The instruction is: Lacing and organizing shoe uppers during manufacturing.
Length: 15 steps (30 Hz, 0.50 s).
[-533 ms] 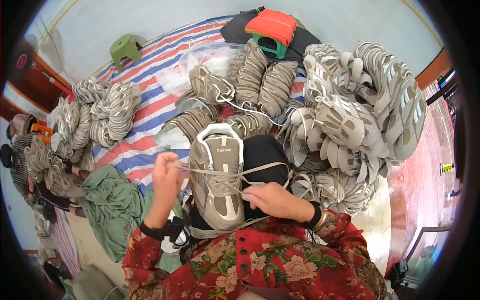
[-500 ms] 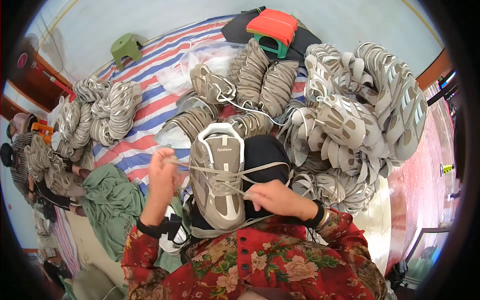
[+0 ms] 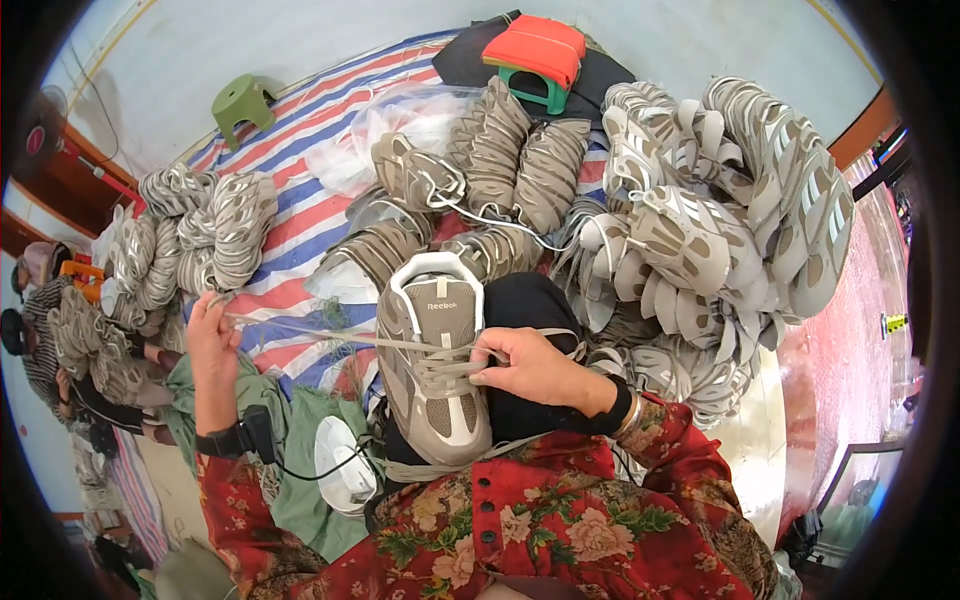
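Note:
A beige and grey-brown sneaker upper (image 3: pixel 455 412) rests on my lap with its toe toward me and its white-edged collar away. A flat beige shoelace (image 3: pixel 350 337) crosses its lower eyelets and runs taut out to the left. Well left of the upper, my left hand (image 3: pixel 213 345) is raised, fingers pinched on that end of the lace. My right hand (image 3: pixel 535 368) lies at the upper's right edge, thumb and forefinger closed on the lace beside the eyelets. Under the upper, dark cloth (image 3: pixel 520 305) covers my legs.
Bundled shoe uppers (image 3: pixel 690 235) pile up at the right, with more stacks (image 3: pixel 495 150) ahead and bundles (image 3: pixel 230 225) at the left. A striped sheet (image 3: pixel 300 215) covers the floor. Beyond are a green stool (image 3: pixel 240 105) and a red-topped stool (image 3: pixel 535 50). Another person (image 3: pixel 45 300) sits far left.
My left hand has swung out to the left, drawing the lace into a long straight line. My right hand has shifted left and up, onto the eyelet area's right edge.

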{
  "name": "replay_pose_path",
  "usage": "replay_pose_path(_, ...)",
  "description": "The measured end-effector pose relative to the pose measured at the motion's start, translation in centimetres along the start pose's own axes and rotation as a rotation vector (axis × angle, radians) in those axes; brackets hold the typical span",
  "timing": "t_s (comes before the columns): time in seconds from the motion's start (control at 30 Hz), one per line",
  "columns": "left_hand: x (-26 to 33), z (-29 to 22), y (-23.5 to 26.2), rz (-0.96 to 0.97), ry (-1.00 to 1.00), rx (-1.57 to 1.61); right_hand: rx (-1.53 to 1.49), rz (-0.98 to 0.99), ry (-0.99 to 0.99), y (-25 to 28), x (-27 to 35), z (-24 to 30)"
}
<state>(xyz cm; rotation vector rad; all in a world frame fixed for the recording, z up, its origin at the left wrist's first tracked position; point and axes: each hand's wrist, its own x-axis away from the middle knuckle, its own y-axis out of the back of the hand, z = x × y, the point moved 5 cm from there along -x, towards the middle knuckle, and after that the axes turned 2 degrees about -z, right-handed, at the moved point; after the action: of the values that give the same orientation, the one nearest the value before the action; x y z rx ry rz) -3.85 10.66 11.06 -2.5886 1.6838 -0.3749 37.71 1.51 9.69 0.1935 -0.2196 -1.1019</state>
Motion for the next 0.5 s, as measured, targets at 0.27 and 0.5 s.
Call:
replay_pose_path(0.27, 2.5, 0.1, 4.8, -0.153, -0.073, -0.077, 0.363, -0.3, 0.299, 2.2, 0.6, 0.0)
replay_pose_path(0.5, 1.3, 3.8, 11.9, -0.142, -0.073, -0.365, 0.016, -0.131, -0.214, 6.3, 4.7, -5.6)
